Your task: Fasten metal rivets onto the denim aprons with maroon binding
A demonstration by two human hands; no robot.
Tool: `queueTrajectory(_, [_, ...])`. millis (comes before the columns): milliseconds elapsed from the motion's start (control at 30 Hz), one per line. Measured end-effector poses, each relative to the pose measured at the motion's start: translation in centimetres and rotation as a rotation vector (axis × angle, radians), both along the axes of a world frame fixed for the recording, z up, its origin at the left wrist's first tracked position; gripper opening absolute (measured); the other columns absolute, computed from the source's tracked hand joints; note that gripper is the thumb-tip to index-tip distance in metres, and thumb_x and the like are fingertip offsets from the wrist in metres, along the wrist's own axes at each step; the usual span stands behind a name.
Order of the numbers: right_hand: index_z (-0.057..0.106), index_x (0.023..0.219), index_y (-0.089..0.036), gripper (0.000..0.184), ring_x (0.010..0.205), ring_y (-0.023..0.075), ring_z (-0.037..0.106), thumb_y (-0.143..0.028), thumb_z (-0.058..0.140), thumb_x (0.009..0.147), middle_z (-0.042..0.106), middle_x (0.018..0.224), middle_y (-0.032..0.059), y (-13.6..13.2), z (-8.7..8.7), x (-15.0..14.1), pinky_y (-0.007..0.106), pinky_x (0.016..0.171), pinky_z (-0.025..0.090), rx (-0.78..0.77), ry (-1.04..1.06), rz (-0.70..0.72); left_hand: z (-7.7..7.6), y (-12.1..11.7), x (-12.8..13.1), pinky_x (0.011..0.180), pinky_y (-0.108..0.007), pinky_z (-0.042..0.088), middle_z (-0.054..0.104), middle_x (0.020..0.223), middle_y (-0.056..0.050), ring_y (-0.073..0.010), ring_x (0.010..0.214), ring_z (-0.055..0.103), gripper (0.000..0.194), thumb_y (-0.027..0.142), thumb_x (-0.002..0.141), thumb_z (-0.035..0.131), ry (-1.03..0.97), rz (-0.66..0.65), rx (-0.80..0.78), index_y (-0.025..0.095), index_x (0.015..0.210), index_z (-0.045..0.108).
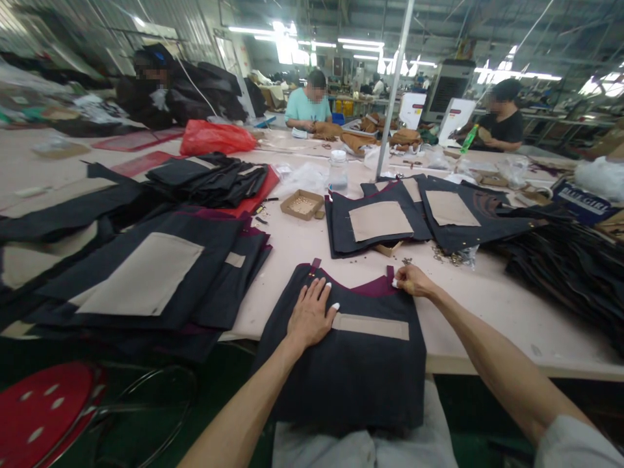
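A dark fabric panel (355, 383) with a purple-lined curved top edge lies partly on the table and hangs over its front edge. On it is a beige strip (373, 326). Purple tabs stand at both top corners; the left tab (316, 263) has small metal pieces below it. My left hand (312, 312) rests flat on the panel's upper left, fingers stretched out. At the right tab (390, 273), my right hand (413, 281) is closed in a pinch against the corner; anything tiny between its fingers is hidden. White coverings show on some fingertips of both hands.
Stacked dark panels with beige patches (146, 273) lie left, more panels (380, 221) ahead, and a dark pile (570, 279) right. A small box of tiny parts (302, 205) and loose metal pieces (451, 255) are nearby. A pole (394, 84) rises ahead; a red stool (46, 409) stands lower left. Co-workers sit beyond.
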State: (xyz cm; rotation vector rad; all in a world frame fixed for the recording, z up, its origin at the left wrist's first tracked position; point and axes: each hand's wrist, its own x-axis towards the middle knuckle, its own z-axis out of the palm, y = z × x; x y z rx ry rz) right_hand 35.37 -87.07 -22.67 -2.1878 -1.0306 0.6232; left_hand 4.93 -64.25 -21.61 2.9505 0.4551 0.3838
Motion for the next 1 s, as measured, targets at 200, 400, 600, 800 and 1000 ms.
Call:
queueTrajectory(200, [0.062, 0.060, -0.015, 0.006, 0.053, 0.0138, 0.054, -0.020, 0.064, 0.057, 0.061, 0.054, 0.0002, 0.9, 0.4, 1.8, 0.023, 0.051, 0.038, -0.040, 0.139, -0.019, 0.1, -0.1, 0.0, 0.125, -0.050, 0.018, 0.033, 0.162, -0.010, -0.0275, 0.152, 0.024, 0.059, 0.047, 0.098, 0.041, 0.016, 0.001, -0.004, 0.019, 0.149, 0.044])
queueTrajectory(400, [0.064, 0.061, -0.014, 0.011, 0.053, 0.0145, 0.057, -0.024, 0.070, 0.060, 0.061, 0.054, 0.0014, 0.6, 1.6, 2.3, 0.023, 0.051, 0.043, -0.060, 0.273, 0.047, 0.2, 0.0, 0.1, 0.125, -0.051, 0.018, 0.034, 0.162, -0.010, -0.0278, 0.152, 0.024, 0.059, 0.046, 0.097, 0.043, 0.012, 0.001, -0.034, 0.020, 0.150, 0.044])
queueTrajectory(600, [0.066, 0.062, -0.014, 0.024, 0.049, 0.0147, 0.057, -0.029, 0.084, 0.056, 0.062, 0.052, 0.0020, 2.0, 1.4, 2.6, 0.023, 0.047, 0.044, -0.163, 0.283, 0.024, 0.4, 0.0, 0.3, 0.126, -0.050, 0.016, 0.032, 0.162, -0.008, -0.0271, 0.152, 0.023, 0.057, 0.046, 0.097, 0.043, 0.022, 0.010, -0.029, 0.020, 0.149, 0.045])
queueTrajectory(800, [0.068, 0.061, -0.015, 0.022, 0.047, 0.0183, 0.063, -0.019, 0.086, 0.049, 0.066, 0.051, 0.0027, 4.0, 0.4, 4.5, 0.024, 0.045, 0.046, -0.382, 0.268, 0.005, 0.1, 0.0, 0.9, 0.126, -0.050, 0.016, 0.031, 0.163, -0.009, -0.0273, 0.153, 0.022, 0.060, 0.047, 0.098, 0.042, 0.039, 0.006, -0.036, 0.018, 0.150, 0.043])
queueTrajectory(1000, [0.064, 0.054, -0.018, 0.031, 0.043, 0.0153, 0.060, -0.022, 0.091, 0.040, 0.060, 0.042, -0.0019, 4.9, 0.3, 4.7, 0.021, 0.044, 0.044, -0.444, 0.270, 0.011, -0.1, 0.2, 0.7, 0.126, -0.051, 0.016, 0.033, 0.162, -0.008, -0.0285, 0.153, 0.022, 0.060, 0.046, 0.097, 0.044, 0.023, 0.011, -0.046, 0.020, 0.151, 0.043])
